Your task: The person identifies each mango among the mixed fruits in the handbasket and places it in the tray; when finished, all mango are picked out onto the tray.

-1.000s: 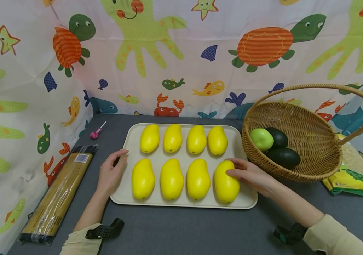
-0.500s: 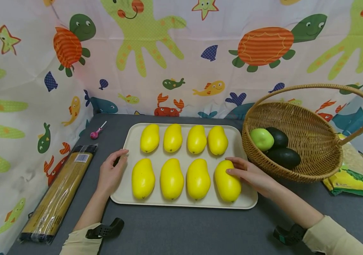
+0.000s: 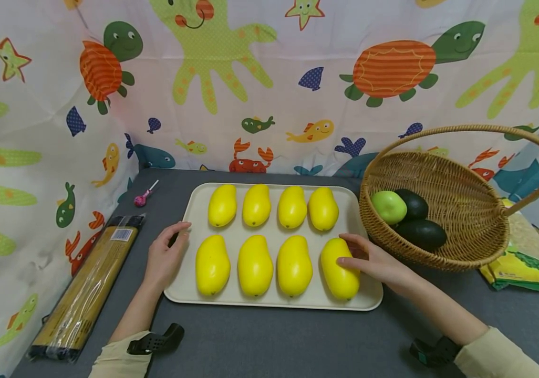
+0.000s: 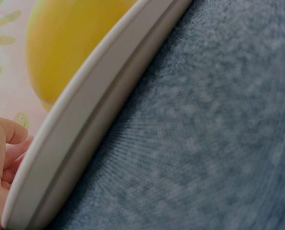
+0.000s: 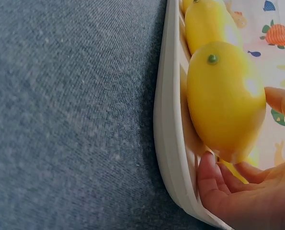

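On a cream tray (image 3: 269,302) lie two rows of yellow mangoes, their tips facing me. My right hand (image 3: 375,261) holds the front row's rightmost mango (image 3: 338,278), thumb on top and fingers at its far right side. In the right wrist view, the mango (image 5: 226,100) sits between thumb and fingers, just inside the rim. My left hand (image 3: 167,255) rests at the tray's left edge, loosely bent, with fingertips by the rim. The left wrist view shows part of that hand (image 4: 3,158) beyond the rim (image 4: 80,134); its other fingers are partly hidden.
Right of the tray stands a wicker basket (image 3: 463,210) with a green apple (image 3: 389,207) and two dark avocados (image 3: 421,234). Behind it lies a yellow-green packet (image 3: 529,268). At left are a long pasta packet (image 3: 87,289) and a pink lollipop (image 3: 140,200). A patterned curtain (image 3: 269,63) hangs behind.
My right hand has shifted the front right mango slightly to the right and turned it a little, widening its gap from the neighbouring mango. The left hand and tray stay put.
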`<state>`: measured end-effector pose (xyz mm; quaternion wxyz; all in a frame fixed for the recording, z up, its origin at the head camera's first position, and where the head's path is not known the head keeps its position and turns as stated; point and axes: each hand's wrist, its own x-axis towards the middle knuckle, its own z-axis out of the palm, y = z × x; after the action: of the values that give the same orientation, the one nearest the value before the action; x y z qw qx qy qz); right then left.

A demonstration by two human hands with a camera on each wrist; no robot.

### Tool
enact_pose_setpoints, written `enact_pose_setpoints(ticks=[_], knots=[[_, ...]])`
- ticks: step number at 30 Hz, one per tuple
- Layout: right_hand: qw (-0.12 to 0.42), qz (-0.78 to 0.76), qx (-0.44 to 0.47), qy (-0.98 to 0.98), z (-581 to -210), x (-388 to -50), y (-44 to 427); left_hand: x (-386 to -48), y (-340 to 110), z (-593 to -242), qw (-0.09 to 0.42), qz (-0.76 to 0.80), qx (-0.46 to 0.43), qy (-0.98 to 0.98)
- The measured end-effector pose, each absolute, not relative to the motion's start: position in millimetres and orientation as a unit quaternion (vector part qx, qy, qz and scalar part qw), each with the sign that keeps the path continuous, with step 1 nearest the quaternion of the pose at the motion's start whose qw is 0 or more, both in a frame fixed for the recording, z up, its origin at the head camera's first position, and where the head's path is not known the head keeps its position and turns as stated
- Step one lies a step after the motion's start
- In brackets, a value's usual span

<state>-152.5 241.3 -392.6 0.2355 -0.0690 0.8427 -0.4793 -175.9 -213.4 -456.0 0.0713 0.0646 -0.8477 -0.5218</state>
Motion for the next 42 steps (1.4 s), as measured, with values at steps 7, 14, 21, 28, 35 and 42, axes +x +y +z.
enact_pose_setpoints(ticks=[7,14,21,28,35,42], knots=[[0.232,-0.475,-0.077,0.845,-394,-150,245,-176,-213,-456,0.07,-0.527,0.068,-0.844],[0.237,-0.478,-0.07,0.843,-394,-150,245,-176,-213,-456,0.073,-0.526,0.067,-0.845],[0.226,-0.477,-0.079,0.846,-395,-149,246,-176,-213,-457,0.077,-0.526,0.067,-0.844],[0.189,-0.468,-0.101,0.857,-397,-148,244,-176,-215,-457,0.076,-0.521,0.069,-0.847],[0.144,-0.452,-0.13,0.871,-394,-143,244,-178,-213,-457,0.1,-0.514,0.063,-0.85],[0.03,-0.281,-0.195,0.939,-378,-130,231,-178,-205,-450,0.227,-0.45,-0.04,-0.863]])
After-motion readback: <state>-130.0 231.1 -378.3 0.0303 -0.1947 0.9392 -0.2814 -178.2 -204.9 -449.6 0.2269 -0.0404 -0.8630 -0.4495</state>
